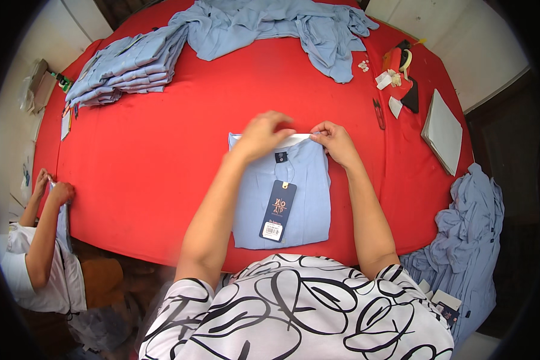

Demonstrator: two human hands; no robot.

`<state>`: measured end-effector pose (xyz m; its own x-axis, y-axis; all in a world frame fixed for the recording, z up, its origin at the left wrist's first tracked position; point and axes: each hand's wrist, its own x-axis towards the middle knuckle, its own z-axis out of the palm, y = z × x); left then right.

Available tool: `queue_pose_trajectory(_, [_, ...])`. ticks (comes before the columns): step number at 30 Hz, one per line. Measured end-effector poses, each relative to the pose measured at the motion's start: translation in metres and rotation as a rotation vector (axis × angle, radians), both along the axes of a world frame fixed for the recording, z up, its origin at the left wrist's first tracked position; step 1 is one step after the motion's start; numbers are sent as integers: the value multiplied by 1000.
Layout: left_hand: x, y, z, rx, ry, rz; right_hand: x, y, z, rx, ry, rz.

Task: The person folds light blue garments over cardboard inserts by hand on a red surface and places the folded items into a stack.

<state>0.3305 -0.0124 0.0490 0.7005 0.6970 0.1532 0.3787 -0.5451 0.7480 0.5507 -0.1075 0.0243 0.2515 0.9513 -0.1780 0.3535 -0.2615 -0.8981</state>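
Note:
A folded light blue shirt [303, 198] lies on the red table [162, 156] in front of me, with a dark blue hang tag [278, 210] on its front. A white strip [299, 138] runs along the shirt's collar edge at the far end. My left hand [264, 135] pinches the collar and strip on the left side. My right hand [336, 141] pinches the same edge on the right. Both forearms reach in from the lower edge over the shirt's sides.
A stack of folded blue shirts [126, 66] sits far left. Loose blue shirts [282, 27] lie heaped at the far side, more [471, 240] hang off the right edge. White sheets [445, 131], small snips [378, 114] and red items [399, 66] lie right. Another person [45, 240] works at the left edge.

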Motion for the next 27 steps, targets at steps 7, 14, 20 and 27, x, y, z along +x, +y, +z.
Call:
queue_pose_trajectory(7, [-96, 22, 0, -310, 165, 76, -11, 6, 7, 45, -86, 90])
queue_pose_trajectory(14, [-92, 38, -27, -565, 10, 112, -5, 3, -1, 83, -287, 97])
queue_pose_trajectory(20, [-83, 20, -5, -90, 176, 145, -37, -10, 5, 245, -665, -64])
queue_pose_trajectory(27, [-92, -75, 44, -201, 236, 267, -66, -73, 50, 317, -649, 148])
